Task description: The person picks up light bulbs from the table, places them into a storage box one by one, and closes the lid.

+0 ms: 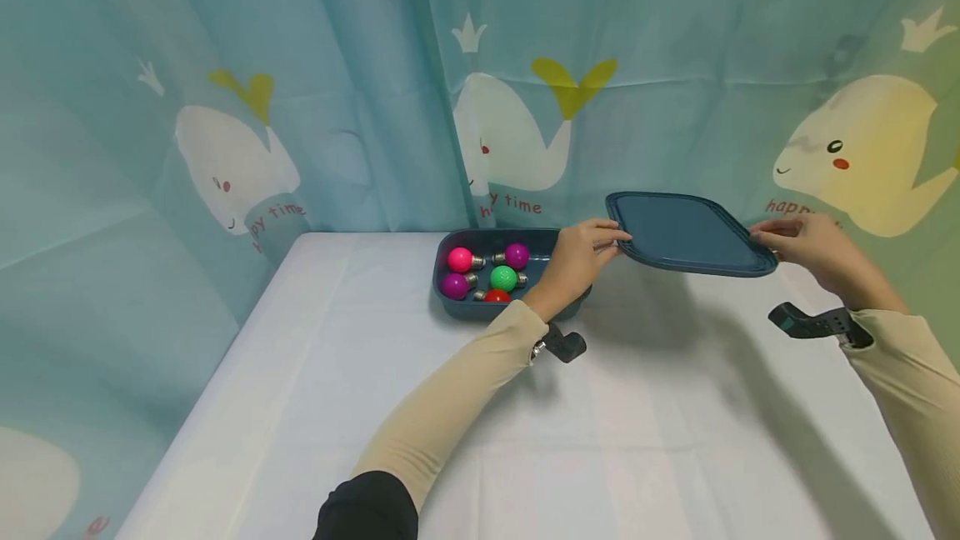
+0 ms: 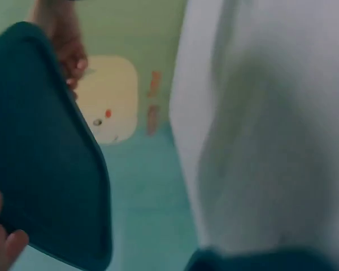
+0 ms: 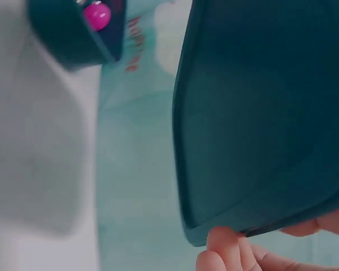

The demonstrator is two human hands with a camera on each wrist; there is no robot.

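A dark blue lid [image 1: 686, 232] with rounded corners hangs above the table, held at both ends. My left hand [image 1: 576, 261] pinches its left edge, and my right hand [image 1: 813, 252] pinches the right edge; in the right wrist view, fingertips [image 3: 223, 243] curl over the rim. Left of the lid stands a matching open box [image 1: 457, 307], partly covered by my left wrist. Inside it lie several bulb-shaped pieces with metallic screw bases: a pink bulb [image 1: 461, 259], a green bulb [image 1: 503, 278], a red bulb [image 1: 497, 296] and purple bulbs, one purple bulb [image 1: 454, 286] at the front left.
A white cloth covers the table [image 1: 337, 357]. Behind it hangs a teal curtain [image 1: 360, 107] printed with whales, close to the table's back edge. Shadows of the lid and right arm fall on the cloth at the right.
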